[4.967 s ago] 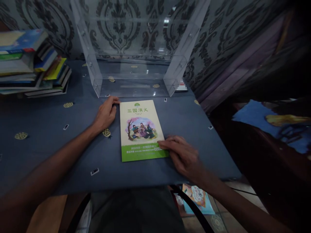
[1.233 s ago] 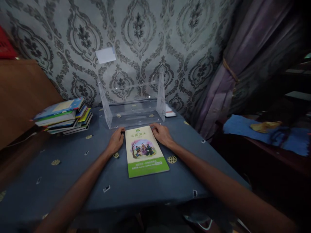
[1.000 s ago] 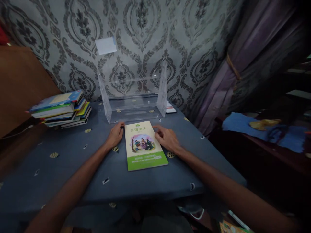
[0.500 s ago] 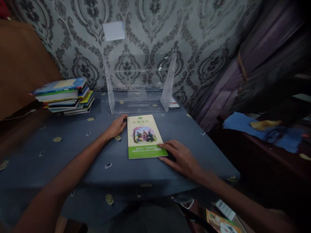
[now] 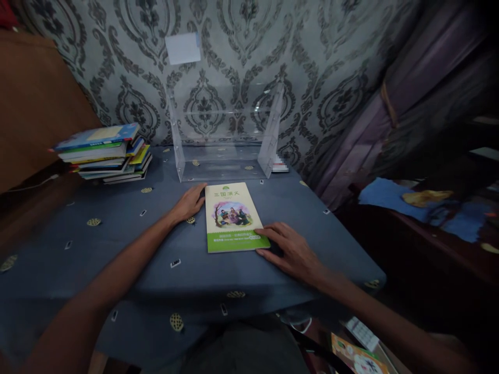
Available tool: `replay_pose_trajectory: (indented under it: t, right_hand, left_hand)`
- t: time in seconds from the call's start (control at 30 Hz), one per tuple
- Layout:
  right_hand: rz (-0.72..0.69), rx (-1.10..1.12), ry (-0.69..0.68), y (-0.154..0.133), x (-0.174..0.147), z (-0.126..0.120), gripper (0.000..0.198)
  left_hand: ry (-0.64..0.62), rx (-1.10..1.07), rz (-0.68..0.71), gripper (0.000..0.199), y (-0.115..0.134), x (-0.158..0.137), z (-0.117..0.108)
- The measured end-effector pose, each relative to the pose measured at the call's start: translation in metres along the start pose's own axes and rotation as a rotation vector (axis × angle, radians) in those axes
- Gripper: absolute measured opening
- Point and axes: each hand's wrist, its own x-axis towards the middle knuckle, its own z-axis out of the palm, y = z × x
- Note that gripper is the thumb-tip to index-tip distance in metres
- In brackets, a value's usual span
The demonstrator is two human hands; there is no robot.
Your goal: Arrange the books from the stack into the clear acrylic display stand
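Observation:
A paperback book (image 5: 230, 218) with a cream cover, a painted group of figures and a green band lies flat, face up, on the cloth-covered table (image 5: 156, 265). My left hand (image 5: 190, 202) holds its upper left edge, fingertips close to the top corner. At the lower right corner, my right hand (image 5: 290, 249) has the book between thumb and forefinger: the forefinger lies over the cover's edge, the thumb sits at the bottom corner. Behind the book stands a clear plastic rack (image 5: 226, 137), its side panels upright.
A stack of several books (image 5: 105, 153) rests at the table's back left. Patterned wallpaper (image 5: 241, 52) bears a white card (image 5: 183, 48). A purple curtain (image 5: 351, 130) hangs on the right, near a blue cloth (image 5: 390, 195). Below the table's right front lies an orange-covered book (image 5: 356, 356).
The view has shifted very slightly. Both hands and the book keep the same position relative to each other.

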Motion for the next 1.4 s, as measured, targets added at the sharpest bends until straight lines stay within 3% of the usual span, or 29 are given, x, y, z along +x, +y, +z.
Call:
replay_pose_trajectory:
  t: [0.5,0.73,1.1,1.4]
  right_hand:
    - [0.15,0.121,-0.043,0.002,0.013,-0.004,0.041]
    - [0.21,0.187,-0.034,0.028,0.041,0.008,0.047]
    - [0.208,0.166,0.038,0.096,0.117,0.041,0.041]
    - [0.198,0.167,0.065,0.1,0.123,0.043,0.036]
  left_hand:
    - [0.014,-0.017,-0.014,0.048,0.002,0.0,-0.001]
    - [-0.015,-0.033,-0.017,0.053,0.005,0.0,-0.004]
    - [-0.032,-0.133,-0.066,0.047,0.011,0.0,-0.008]
    - [-0.012,-0.168,-0.102,0.041,0.014,0.002,-0.011]
